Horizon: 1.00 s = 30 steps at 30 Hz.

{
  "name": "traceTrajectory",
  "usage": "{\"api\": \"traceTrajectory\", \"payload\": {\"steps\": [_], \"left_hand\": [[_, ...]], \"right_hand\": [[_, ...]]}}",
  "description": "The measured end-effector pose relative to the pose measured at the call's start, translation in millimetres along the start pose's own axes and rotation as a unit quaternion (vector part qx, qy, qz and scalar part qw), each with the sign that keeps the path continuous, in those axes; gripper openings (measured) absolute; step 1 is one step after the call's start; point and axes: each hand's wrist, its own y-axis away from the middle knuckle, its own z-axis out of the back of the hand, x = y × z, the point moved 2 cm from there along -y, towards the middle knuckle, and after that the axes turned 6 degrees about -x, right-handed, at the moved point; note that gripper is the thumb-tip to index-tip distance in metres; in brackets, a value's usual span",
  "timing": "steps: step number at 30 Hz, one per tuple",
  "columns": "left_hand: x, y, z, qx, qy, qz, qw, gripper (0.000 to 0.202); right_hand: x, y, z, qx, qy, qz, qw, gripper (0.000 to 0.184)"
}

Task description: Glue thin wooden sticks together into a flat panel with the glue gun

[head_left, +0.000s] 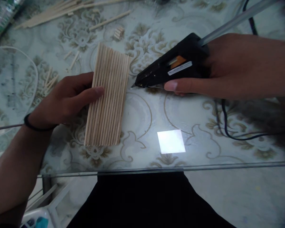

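A panel of thin wooden sticks (pixel 109 104), set side by side, is tilted up above the glass-topped table. My left hand (pixel 71 98) grips its left edge, thumb on the face and fingers behind, where they are hidden. The panel's top edge is uneven. In my right hand (pixel 218 68) is a black hot glue gun (pixel 171 66) with an orange patch and a white label. A translucent glue stick (pixel 235 22) juts from its rear. Its nozzle points left, a little apart from the panel's right edge.
Long wooden sticks (pixel 59 12) lie at the back left, with a single stick (pixel 110 20) nearer. Several short cut pieces (pixel 51 79) are scattered left of the panel, and a small bundle (pixel 119 32) sits behind it. A black cord (pixel 239 138) curves at right; a white cable (pixel 35 68) loops at left.
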Motion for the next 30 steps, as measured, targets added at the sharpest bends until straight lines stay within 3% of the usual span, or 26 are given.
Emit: {"api": "traceTrajectory", "payload": {"steps": [4,11,19,30], "left_hand": [[0.6,0.4,0.2,-0.001,0.001,0.008,1.000,0.031],[0.0,0.6,0.6,-0.004,-0.014,0.008,1.000,0.033],[3.5,0.3,1.7,-0.005,-0.014,0.011,1.000,0.033],[0.5,1.1,-0.2,-0.011,-0.010,0.026,1.000,0.032]], "right_hand": [[2.6,0.8,1.0,0.023,0.050,-0.041,0.998,0.094],[3.0,0.0,0.6,0.004,0.049,-0.018,0.999,0.128],[-1.7,-1.1,-3.1,0.007,0.086,-0.048,0.995,0.117],[-1.3,-1.0,-5.3,-0.011,0.094,-0.031,0.995,0.127]]}}
